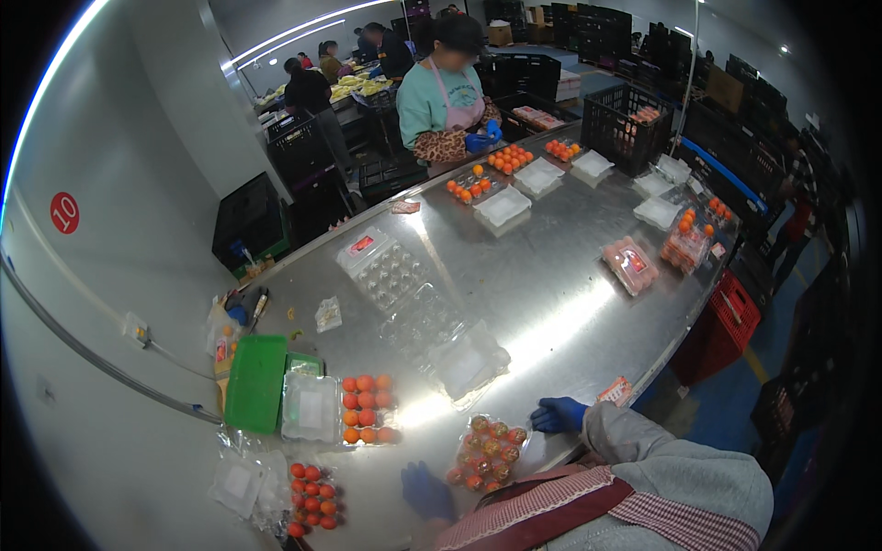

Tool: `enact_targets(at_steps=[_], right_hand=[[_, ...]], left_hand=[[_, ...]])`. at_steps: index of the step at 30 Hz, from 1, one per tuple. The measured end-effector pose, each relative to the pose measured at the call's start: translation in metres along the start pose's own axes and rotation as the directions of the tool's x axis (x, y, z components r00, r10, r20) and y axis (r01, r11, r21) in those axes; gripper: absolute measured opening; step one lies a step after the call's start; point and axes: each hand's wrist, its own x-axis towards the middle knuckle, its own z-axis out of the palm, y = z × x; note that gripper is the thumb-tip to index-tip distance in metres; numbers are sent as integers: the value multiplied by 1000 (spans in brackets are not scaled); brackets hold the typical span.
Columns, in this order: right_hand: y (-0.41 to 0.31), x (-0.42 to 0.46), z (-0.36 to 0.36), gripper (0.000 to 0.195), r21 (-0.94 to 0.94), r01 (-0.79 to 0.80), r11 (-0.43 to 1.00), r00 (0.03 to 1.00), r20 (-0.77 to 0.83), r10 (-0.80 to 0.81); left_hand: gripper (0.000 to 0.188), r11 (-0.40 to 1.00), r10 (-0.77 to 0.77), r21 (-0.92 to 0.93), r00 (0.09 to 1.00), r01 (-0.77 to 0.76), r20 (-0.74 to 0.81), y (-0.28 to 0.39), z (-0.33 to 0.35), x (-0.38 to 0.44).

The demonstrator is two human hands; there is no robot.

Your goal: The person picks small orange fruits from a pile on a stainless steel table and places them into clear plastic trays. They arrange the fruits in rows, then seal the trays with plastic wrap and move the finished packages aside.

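My left hand [427, 490], in a blue glove, is low over the steel table [475, 268] with its fingers apart and holds nothing. My right hand [559, 415], also blue-gloved, is beside a clear plastic clamshell pack of small red-orange fruits [488, 451]; its fingers are bent, and whether they touch the pack I cannot tell. Left of my left hand lie an open pack of red fruits [313, 497] and, further up, a pack of orange-red fruits [367, 408] with its lid [305, 406] laid open. Empty clear clamshells [470, 361] lie beyond my hands.
A green plastic tray [255, 383] and a knife [260, 308] are at the left. A closed labelled pack [630, 265] lies at the right, with a black crate [626, 131] on the far edge. Across the table stands a co-worker [448, 96]. A red basket [716, 330] is beyond the right edge.
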Motion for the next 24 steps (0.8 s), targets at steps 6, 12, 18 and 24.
enact_targets(at_steps=[6,12,18,24], right_hand=[[2,4,-3,49,20,13,1000,1000,16,-13],[3,13,1,48,3,67,998,998,19,-67],[14,13,10,41,-85,129,988,987,-83,-136],[32,4,23,33,-36,246,969,946,-210,-248]], left_hand=[[41,999,40,13,999,-39,-23,-3,4,1],[47,763,-402,-593,907,259,-121,2,5,14],[103,923,384,-173,854,-344,350,93,-18,41],[119,863,475,-102,728,-494,495,117,-8,39]])
